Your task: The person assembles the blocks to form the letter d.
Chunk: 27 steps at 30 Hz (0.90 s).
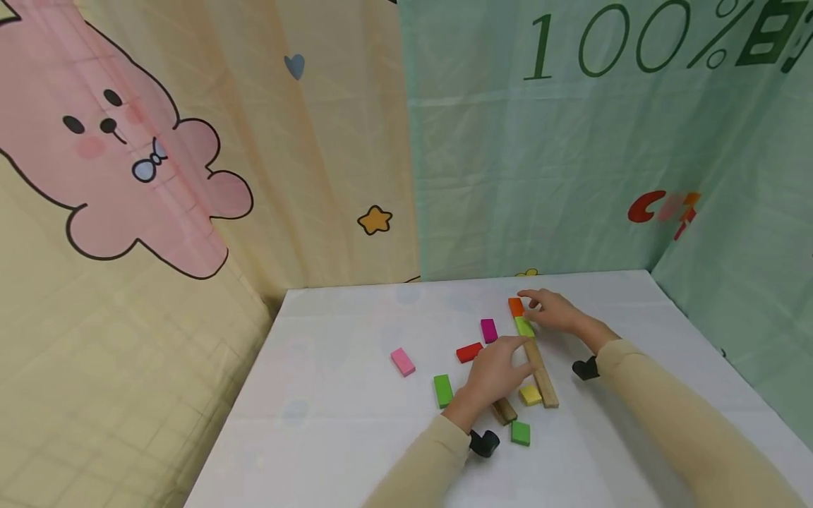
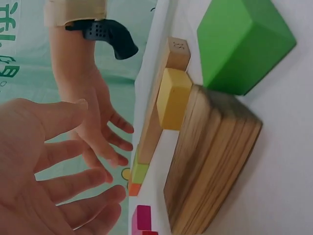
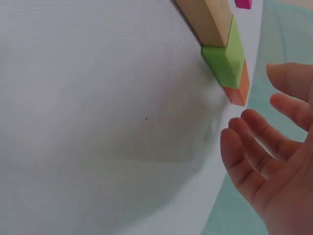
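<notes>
from where i stand, both hands are slack and hold nothing; the right hand has its thumb well parted from loosely bent fingers, poised just beside the orange block and the lime block, with a gap showing between fingertips and blocks in the right wrist view; those two meet end to end, and the long wooden block carries the row on toward the person; the left hand hovers with its thumb spread wide of its softly curved fingers, over the dark wooden block; the yellow block sits beside the long one, and a green block lies nearer the person; the red block, magenta block and pink block lie farther left on the white table.
</notes>
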### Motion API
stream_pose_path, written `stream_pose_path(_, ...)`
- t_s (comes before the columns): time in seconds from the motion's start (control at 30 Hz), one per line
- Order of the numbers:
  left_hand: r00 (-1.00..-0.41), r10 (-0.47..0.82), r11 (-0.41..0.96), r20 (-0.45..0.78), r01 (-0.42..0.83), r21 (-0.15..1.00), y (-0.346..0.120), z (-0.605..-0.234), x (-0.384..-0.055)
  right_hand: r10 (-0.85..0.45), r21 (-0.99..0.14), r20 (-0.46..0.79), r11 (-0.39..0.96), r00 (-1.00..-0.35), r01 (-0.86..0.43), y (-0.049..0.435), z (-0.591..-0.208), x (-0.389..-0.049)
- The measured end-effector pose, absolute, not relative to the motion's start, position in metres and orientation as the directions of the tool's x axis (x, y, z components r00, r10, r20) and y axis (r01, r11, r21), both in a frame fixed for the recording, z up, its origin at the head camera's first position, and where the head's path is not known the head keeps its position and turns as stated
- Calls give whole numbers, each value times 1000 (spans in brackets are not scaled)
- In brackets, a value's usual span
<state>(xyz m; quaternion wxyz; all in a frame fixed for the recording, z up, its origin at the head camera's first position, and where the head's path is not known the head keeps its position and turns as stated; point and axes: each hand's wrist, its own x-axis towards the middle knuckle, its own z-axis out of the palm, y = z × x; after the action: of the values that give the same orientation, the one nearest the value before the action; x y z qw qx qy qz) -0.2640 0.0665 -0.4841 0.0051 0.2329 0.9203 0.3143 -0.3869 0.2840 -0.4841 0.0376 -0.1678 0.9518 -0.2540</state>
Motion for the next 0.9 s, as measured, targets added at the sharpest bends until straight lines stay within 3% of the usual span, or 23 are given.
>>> stream_pose_path(0.5, -914, 353, 698, 199, 399, 594, 32, -476, -302, -364, -400, 51, 846, -930, -353, 284, -483, -334)
stream_pose_path(0.9, -949, 300, 667, 93, 278, 691, 23, -485, -332, -421, -352, 75, 837, -904, -420, 280, -482, -288)
